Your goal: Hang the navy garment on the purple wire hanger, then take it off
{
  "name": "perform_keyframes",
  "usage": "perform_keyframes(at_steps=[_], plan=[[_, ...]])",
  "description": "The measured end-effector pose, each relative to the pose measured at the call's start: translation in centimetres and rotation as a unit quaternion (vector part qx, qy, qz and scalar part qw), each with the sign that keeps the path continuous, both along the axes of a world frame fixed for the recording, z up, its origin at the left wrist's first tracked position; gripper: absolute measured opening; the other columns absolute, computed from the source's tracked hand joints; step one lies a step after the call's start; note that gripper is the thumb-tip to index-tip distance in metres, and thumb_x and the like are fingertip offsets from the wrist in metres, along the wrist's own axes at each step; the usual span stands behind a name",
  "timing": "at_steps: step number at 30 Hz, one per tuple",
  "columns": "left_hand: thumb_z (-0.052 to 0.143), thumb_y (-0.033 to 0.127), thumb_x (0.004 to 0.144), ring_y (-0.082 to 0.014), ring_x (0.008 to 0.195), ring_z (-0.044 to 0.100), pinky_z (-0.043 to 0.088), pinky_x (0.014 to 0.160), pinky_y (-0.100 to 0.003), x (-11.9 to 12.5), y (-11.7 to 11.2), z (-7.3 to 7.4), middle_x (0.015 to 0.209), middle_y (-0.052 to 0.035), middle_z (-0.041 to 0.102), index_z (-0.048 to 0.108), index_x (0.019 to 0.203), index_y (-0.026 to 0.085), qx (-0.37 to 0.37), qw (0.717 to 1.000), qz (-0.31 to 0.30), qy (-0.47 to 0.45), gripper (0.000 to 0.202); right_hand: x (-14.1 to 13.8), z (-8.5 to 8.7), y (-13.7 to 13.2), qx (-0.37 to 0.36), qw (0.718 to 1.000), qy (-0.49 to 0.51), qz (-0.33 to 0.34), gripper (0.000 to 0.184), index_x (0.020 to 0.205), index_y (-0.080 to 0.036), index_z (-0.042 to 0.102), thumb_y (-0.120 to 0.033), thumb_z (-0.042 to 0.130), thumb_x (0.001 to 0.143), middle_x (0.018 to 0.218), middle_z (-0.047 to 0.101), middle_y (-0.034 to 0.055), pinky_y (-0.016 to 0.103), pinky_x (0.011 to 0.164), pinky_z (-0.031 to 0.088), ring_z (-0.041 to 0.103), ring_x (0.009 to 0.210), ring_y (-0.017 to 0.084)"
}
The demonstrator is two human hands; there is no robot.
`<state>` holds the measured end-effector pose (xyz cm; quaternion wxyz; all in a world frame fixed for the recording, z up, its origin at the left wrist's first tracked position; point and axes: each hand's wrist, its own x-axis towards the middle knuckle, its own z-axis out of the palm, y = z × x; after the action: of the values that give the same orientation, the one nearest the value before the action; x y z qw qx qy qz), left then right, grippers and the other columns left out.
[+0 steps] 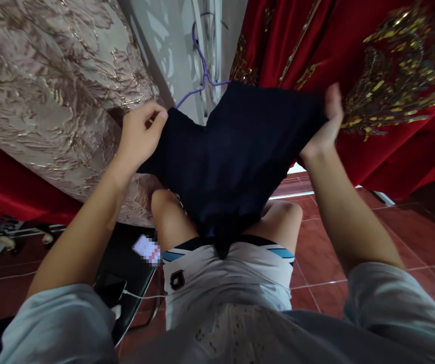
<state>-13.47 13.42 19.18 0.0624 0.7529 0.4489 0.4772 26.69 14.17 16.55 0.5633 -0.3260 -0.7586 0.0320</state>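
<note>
A dark navy garment, seemingly a shirt (232, 156), is spread between my hands above my knees, its lower part draped between my thighs. A purple wire hanger (205, 73) shows at its neckline, its hook up against a pale upright behind; the rest of the hanger is hidden by the cloth. With thumb and fingers pinched, my left hand (141, 131) grips the upper left edge of the shirt. On the other side my right hand (325, 124), a bit blurred, is closed around the right sleeve edge and pulls it outward.
Textured pinkish fabric (69, 91) hangs at left, and red cloth with gold sequins (395, 65) at right. Beside my left thigh, a black seat (136, 273) carries a phone (111, 289) on a white cable and a small printed card (146, 248). Red tiles (323, 296) cover the floor.
</note>
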Motion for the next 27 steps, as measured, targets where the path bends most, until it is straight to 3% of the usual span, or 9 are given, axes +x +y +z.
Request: perform_keyframes(at_steps=[6,9,11,14,18,20,23,25,27], plan=[[0.073,0.024,0.099,-0.0104,0.08,0.063,0.051,0.096,-0.029,2.0,2.5,0.6,0.082,0.006,0.067,0.069,0.096,0.014,-0.044,0.998,-0.018,-0.028,0.011,-1.8,4.3,-2.2,-0.244,0.941,0.175,0.158,0.089,0.113,-0.024,0.075,-0.079,0.007,0.098,0.08,0.069,0.0099,0.043,0.07,0.054,0.069,0.092,0.024],[0.064,0.013,0.095,-0.016,0.083,0.068,0.056,0.094,-0.036,2.3,2.8,-0.1,0.078,0.0027,0.069,0.069,0.078,0.016,-0.023,0.998,-0.034,-0.053,0.017,-4.2,2.8,-4.0,-0.355,0.889,0.112,0.266,0.069,0.09,-0.019,0.076,-0.084,0.052,0.083,0.072,0.067,0.009,0.043,0.069,0.058,0.069,0.081,0.026],[0.063,0.014,0.09,-0.0205,0.087,0.07,0.058,0.095,-0.042,2.5,1.7,-0.6,0.078,-0.0012,0.071,0.067,0.065,0.018,-0.015,0.995,-0.076,-0.064,0.026,-5.5,0.5,-4.6,-0.388,0.869,-0.005,0.307,0.051,0.086,-0.017,0.076,-0.068,0.074,0.076,0.076,0.07,0.0082,0.044,0.075,0.06,0.071,0.08,0.026],[0.069,0.023,0.089,-0.0289,0.117,0.069,0.052,0.113,-0.051,3.7,-1.6,-0.6,0.102,-0.0052,0.076,0.063,0.055,0.021,-0.046,0.979,-0.186,-0.064,0.035,-7.2,-3.5,-4.5,-0.303,0.914,-0.11,0.246,0.049,0.119,-0.017,0.074,-0.042,0.08,0.078,0.11,0.075,0.0134,0.052,0.097,0.058,0.072,0.104,0.031],[0.076,0.023,0.092,-0.0319,0.145,0.053,0.029,0.133,-0.055,6.9,-6.0,0.4,0.127,-0.0035,0.072,0.056,0.047,0.019,-0.12,0.939,-0.307,-0.097,0.049,-10.0,-6.8,-3.3,-0.12,0.978,-0.124,0.119,0.109,0.162,-0.019,0.036,-0.039,0.087,0.069,0.167,0.035,0.0195,0.062,0.126,0.032,0.033,0.156,0.041],[0.075,0.018,0.094,-0.0311,0.146,0.053,0.026,0.134,-0.053,8.5,-7.3,0.9,0.134,-0.0034,0.07,0.056,0.048,0.016,-0.154,0.921,-0.333,-0.13,0.05,-11.1,-7.2,-2.8,-0.058,0.988,-0.121,0.08,0.115,0.165,-0.022,0.03,-0.047,0.088,0.069,0.17,0.027,0.0176,0.064,0.129,0.023,0.022,0.16,0.043],[0.079,0.018,0.092,-0.0327,0.15,0.048,0.033,0.131,-0.052,9.6,-7.5,0.7,0.152,-0.0024,0.059,0.07,0.063,0.016,-0.198,0.892,-0.36,-0.188,0.031,-11.1,-6.9,-2.2,-0.013,0.993,-0.107,0.048,0.103,0.158,-0.027,0.037,-0.058,0.083,0.071,0.158,0.042,0.0164,0.065,0.126,0.027,0.035,0.151,0.043],[0.079,0.023,0.094,-0.033,0.146,0.053,0.042,0.126,-0.054,8.9,-6.9,-0.1,0.151,-0.0051,0.06,0.078,0.09,0.02,-0.213,0.891,-0.324,-0.234,0.005,-9.7,-6.7,-2.2,-0.005,0.995,-0.099,0.015,0.095,0.152,-0.026,0.044,-0.059,0.081,0.071,0.146,0.051,0.017,0.064,0.122,0.033,0.045,0.141,0.043],[0.066,0.035,0.103,-0.0303,0.133,0.066,0.054,0.115,-0.053,7.2,-6.1,-1.5,0.137,-0.0099,0.07,0.077,0.115,0.021,-0.202,0.917,-0.232,-0.254,0.021,-7.4,-6.5,-2.3,-0.004,0.995,-0.089,-0.05,0.089,0.148,-0.023,0.047,-0.057,0.079,0.073,0.14,0.053,0.0184,0.064,0.117,0.037,0.047,0.136,0.044]])
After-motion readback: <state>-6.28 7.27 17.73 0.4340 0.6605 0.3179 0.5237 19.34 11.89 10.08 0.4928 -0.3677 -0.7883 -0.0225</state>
